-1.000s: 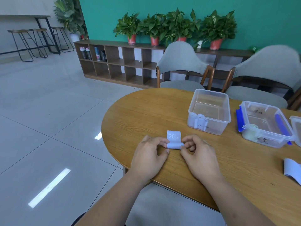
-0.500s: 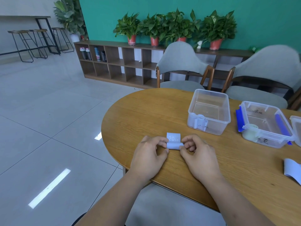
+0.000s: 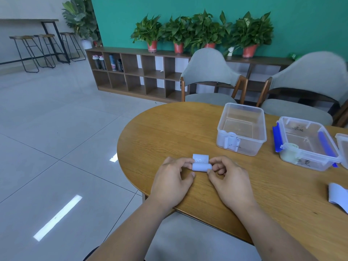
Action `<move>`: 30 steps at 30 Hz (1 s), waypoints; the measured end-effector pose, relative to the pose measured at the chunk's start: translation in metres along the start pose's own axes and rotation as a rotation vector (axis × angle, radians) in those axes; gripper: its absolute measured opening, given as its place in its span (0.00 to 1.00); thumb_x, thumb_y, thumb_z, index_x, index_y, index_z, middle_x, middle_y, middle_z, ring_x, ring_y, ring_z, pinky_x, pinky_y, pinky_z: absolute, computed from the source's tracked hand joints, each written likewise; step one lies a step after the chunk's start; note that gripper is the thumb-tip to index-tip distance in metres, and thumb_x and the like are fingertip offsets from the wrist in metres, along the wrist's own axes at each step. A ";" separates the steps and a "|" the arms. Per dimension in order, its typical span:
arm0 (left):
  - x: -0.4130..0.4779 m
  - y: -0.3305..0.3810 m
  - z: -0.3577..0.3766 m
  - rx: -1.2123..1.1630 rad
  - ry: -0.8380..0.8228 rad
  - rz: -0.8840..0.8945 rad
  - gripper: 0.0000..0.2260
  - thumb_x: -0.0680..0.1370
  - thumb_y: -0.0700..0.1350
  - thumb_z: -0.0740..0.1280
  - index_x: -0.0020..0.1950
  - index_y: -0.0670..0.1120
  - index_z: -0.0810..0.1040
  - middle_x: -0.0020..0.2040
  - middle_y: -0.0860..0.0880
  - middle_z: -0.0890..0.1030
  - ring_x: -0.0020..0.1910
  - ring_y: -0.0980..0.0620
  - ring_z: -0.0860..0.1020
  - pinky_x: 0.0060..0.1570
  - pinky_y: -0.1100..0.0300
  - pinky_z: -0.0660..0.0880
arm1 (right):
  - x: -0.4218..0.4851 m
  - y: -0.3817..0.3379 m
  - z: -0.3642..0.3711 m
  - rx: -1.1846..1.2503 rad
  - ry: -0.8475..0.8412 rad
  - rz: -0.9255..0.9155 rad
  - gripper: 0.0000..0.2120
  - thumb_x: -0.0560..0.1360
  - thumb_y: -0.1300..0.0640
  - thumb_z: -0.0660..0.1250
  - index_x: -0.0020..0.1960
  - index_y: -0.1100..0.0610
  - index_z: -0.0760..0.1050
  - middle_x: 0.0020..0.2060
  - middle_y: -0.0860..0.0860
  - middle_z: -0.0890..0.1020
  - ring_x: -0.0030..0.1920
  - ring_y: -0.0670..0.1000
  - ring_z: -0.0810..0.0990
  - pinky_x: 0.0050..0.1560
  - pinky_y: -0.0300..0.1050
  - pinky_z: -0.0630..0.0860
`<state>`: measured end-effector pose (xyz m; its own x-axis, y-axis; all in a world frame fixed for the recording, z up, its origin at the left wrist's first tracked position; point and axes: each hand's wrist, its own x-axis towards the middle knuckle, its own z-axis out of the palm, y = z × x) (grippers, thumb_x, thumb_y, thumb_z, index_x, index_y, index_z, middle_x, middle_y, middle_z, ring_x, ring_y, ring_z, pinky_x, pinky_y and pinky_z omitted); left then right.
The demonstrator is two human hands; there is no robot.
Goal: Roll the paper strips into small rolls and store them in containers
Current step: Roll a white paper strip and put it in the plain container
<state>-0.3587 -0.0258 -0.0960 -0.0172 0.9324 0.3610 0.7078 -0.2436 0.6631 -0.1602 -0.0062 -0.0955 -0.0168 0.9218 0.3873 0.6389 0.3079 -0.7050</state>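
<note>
change: paper strip [image 3: 200, 158] tail is shrinking, roll [image 3: 201, 167] thickening
hands: left hand [image 3: 172, 178], right hand [image 3: 230, 182] are pinching roll ends
task: nearing storage

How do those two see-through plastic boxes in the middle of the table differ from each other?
The plain clear plastic box has bare sides; the clear plastic box to its right carries blue latches. The plain box holds white paper rolls in its near corner; the latched box holds a yellowish-green roll there. Both are see-through, rectangular and stand on the round wooden table.
</note>
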 end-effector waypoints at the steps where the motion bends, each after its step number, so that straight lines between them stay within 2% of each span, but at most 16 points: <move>1: 0.000 0.000 0.000 -0.007 0.008 -0.001 0.17 0.77 0.48 0.74 0.64 0.61 0.81 0.49 0.68 0.83 0.54 0.61 0.73 0.51 0.73 0.68 | 0.000 -0.001 0.000 0.010 -0.002 0.001 0.12 0.73 0.56 0.77 0.52 0.42 0.80 0.38 0.40 0.82 0.45 0.42 0.80 0.50 0.42 0.78; 5: 0.000 0.000 0.000 0.013 0.013 0.008 0.14 0.77 0.48 0.73 0.61 0.60 0.82 0.48 0.67 0.82 0.55 0.63 0.72 0.50 0.73 0.68 | 0.000 0.000 0.001 -0.013 -0.011 -0.015 0.09 0.74 0.54 0.75 0.49 0.42 0.80 0.38 0.38 0.82 0.45 0.43 0.79 0.49 0.44 0.78; 10: 0.000 0.000 0.000 0.073 -0.012 0.043 0.17 0.78 0.50 0.73 0.66 0.59 0.81 0.53 0.65 0.82 0.56 0.63 0.70 0.56 0.67 0.72 | 0.001 0.003 0.003 -0.060 -0.003 -0.042 0.12 0.73 0.55 0.77 0.54 0.43 0.83 0.41 0.38 0.81 0.46 0.42 0.78 0.50 0.42 0.77; 14: 0.000 0.000 0.000 0.016 0.000 0.012 0.18 0.77 0.48 0.74 0.66 0.61 0.80 0.51 0.67 0.82 0.55 0.62 0.72 0.52 0.75 0.68 | 0.001 0.004 0.003 -0.030 -0.007 -0.016 0.14 0.73 0.56 0.77 0.55 0.43 0.82 0.40 0.38 0.82 0.45 0.42 0.79 0.50 0.41 0.77; 17: 0.000 0.000 0.000 -0.006 0.015 0.012 0.16 0.77 0.47 0.74 0.62 0.60 0.81 0.48 0.66 0.82 0.55 0.62 0.72 0.50 0.76 0.67 | 0.001 0.003 0.002 -0.001 -0.020 -0.009 0.12 0.74 0.55 0.76 0.53 0.42 0.81 0.40 0.39 0.82 0.45 0.42 0.79 0.49 0.41 0.77; 21: 0.000 0.000 0.001 0.020 0.009 0.022 0.15 0.77 0.47 0.74 0.62 0.60 0.81 0.49 0.66 0.82 0.55 0.63 0.72 0.51 0.75 0.67 | 0.001 0.004 0.003 -0.027 -0.016 -0.025 0.10 0.75 0.54 0.75 0.53 0.42 0.81 0.40 0.38 0.81 0.46 0.42 0.78 0.49 0.42 0.77; 26: 0.001 0.000 0.001 0.066 -0.004 0.048 0.18 0.77 0.49 0.74 0.66 0.59 0.81 0.53 0.65 0.81 0.56 0.61 0.71 0.56 0.68 0.71 | 0.002 0.006 0.004 -0.058 -0.013 -0.053 0.14 0.73 0.54 0.78 0.57 0.44 0.83 0.42 0.38 0.81 0.47 0.42 0.78 0.51 0.42 0.78; 30: 0.001 -0.001 0.000 0.029 0.006 0.038 0.17 0.76 0.48 0.74 0.65 0.58 0.82 0.51 0.65 0.82 0.55 0.64 0.71 0.54 0.70 0.70 | 0.003 0.009 0.004 -0.011 -0.023 -0.009 0.12 0.73 0.53 0.77 0.55 0.42 0.83 0.42 0.38 0.82 0.45 0.41 0.79 0.50 0.42 0.78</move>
<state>-0.3592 -0.0250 -0.0960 0.0058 0.9211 0.3894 0.7283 -0.2707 0.6295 -0.1574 0.0003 -0.1025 -0.0398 0.9243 0.3796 0.6470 0.3133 -0.6952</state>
